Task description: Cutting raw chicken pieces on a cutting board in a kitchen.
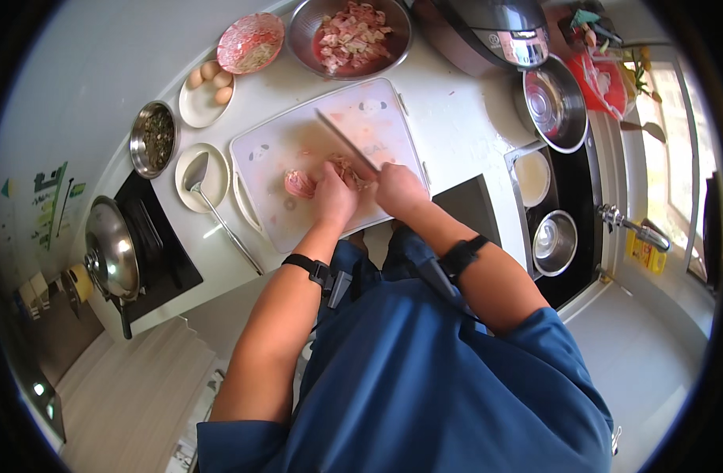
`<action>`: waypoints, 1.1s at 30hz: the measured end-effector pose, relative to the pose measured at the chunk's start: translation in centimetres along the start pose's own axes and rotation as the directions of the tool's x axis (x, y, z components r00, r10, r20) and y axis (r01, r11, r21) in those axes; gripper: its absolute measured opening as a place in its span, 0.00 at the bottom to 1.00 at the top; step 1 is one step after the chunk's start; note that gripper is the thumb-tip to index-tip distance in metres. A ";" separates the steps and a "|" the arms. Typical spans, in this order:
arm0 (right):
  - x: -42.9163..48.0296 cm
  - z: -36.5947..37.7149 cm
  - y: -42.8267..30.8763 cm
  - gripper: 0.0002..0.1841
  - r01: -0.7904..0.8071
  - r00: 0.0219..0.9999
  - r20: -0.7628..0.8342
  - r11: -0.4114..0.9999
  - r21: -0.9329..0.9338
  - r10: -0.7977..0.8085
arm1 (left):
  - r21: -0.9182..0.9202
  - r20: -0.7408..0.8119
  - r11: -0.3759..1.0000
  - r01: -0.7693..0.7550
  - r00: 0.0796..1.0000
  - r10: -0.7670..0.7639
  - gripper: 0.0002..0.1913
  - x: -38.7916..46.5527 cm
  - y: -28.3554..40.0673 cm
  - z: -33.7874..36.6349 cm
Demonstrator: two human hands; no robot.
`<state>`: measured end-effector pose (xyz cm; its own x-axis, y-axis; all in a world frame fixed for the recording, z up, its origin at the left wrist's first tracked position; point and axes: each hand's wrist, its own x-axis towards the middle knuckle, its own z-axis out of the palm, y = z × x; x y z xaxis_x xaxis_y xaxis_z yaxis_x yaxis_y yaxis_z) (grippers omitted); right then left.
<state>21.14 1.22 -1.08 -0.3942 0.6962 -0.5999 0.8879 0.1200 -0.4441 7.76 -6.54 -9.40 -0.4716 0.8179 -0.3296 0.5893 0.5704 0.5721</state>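
On the counter lies a pale plastic cutting board (279, 148) with side handles, marked by pinkish smears. My right hand (400, 188) is closed around a knife (348, 142), whose blade points up and to the left over the board. Raw meat pieces (345, 168) lie beside the blade. My left hand (336, 195) rests on this meat with its fingers partly hidden, pressing or holding it. Against the left side of that hand sits a larger lump of raw meat (299, 184).
Behind the board stand a steel bowl of cut meat (352, 38), a red patterned bowl (252, 42) and a plate with eggs (206, 109). To the left are a plate with a metal spatula (211, 198) and a lidded pan (113, 248). A sink (565, 177) is at right.
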 end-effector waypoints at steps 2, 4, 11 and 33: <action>1.0 0.8 3.9 0.16 -0.069 0.992 -0.102 0.997 0.019 0.070 | -0.036 0.007 0.999 0.002 1.000 -0.002 0.11 -0.2 0.3 -0.2; 1.4 -0.3 4.2 0.15 -0.009 0.994 -0.112 1.000 0.025 0.011 | -0.061 0.008 0.998 0.010 1.000 -0.009 0.11 -0.6 -0.7 -0.3; -0.1 -0.8 4.0 0.14 0.071 0.992 -0.106 0.996 0.048 -0.066 | -0.090 -0.010 0.990 0.109 0.994 -0.110 0.15 -2.0 1.6 -1.9; -2.0 -2.6 7.0 0.15 0.136 0.972 -0.208 0.985 0.104 -0.112 | 0.156 -0.074 0.921 -0.356 0.926 0.370 0.23 -0.9 5.4 -1.4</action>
<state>28.72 2.50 -1.24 -0.4334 0.8100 -0.3950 0.7967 0.1395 -0.5880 10.49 -4.32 -4.94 -0.2667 0.9630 -0.0381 0.8133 0.2461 0.5272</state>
